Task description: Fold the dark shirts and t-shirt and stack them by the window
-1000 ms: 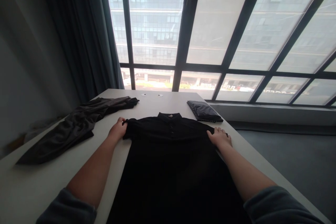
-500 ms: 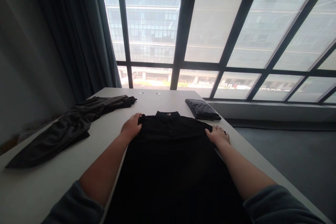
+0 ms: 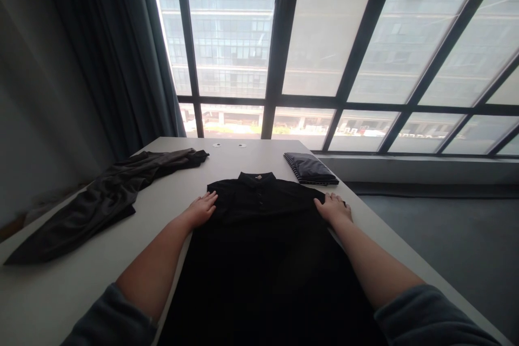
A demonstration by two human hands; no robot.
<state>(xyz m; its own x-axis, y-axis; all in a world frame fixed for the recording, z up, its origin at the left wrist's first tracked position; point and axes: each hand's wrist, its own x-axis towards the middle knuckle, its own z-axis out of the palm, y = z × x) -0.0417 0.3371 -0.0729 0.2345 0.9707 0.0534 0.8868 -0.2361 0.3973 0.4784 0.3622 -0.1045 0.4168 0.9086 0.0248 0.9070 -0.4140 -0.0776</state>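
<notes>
A black polo shirt [image 3: 263, 259] lies spread out front side up, its collar at the far end and a short button placket below it. My left hand [image 3: 200, 210] rests flat on the shirt's left sleeve edge, fingers stretched out. On the opposite side, my right hand [image 3: 335, 208] lies over the right sleeve with the thumb apart from the fingers. The shirt's lower part runs out of view at the bottom of the picture.
On the left of the white table [image 3: 162, 227] lies a crumpled dark grey garment [image 3: 97, 200]. Folded dark clothing with a striped edge [image 3: 311, 168] sits at the far right. Beyond the table are a tall window [image 3: 235, 38] and a dark curtain [image 3: 109, 48].
My left hand has let go of the left sleeve's tip, moved a little nearer and flattened onto the sleeve, which now lies spread. My right hand has stayed at the right sleeve.
</notes>
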